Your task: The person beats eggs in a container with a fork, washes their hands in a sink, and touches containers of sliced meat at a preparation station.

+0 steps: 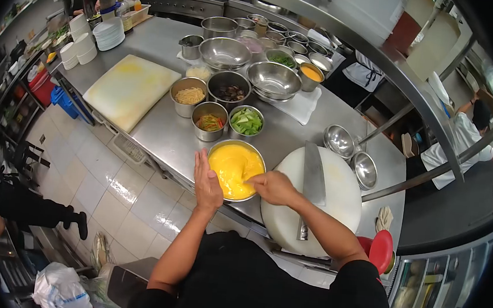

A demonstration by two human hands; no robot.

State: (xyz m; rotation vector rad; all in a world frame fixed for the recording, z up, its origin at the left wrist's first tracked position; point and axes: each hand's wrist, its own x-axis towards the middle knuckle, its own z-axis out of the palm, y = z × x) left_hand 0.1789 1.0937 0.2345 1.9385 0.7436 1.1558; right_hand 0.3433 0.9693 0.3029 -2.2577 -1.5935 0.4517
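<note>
A metal bowl [238, 141] of bright yellow liquid, like beaten egg [229, 165], stands at the table's near edge. My left hand [207, 184] rests against the bowl's left side, fingers stretched out. Over the right rim, my right hand [274, 187] has its fingers closed; whatever they grip is hidden, and the liquid near them is swirled. Right of the bowl, a cleaver [314, 174] lies on a round white chopping block [340, 219], under my right forearm. Just beyond the bowl are metal pots of chopped greens [246, 121], sliced vegetables [209, 122], noodle-like strips [189, 95] and dark pieces [229, 91].
A rectangular cutting board [130, 90] lies to the left. Mixing bowls [274, 80] and several containers fill the far side. Two small bowls [364, 170] sit right. A metal rail [381, 54] curves overhead. Other people [455, 147] stand at the right and left.
</note>
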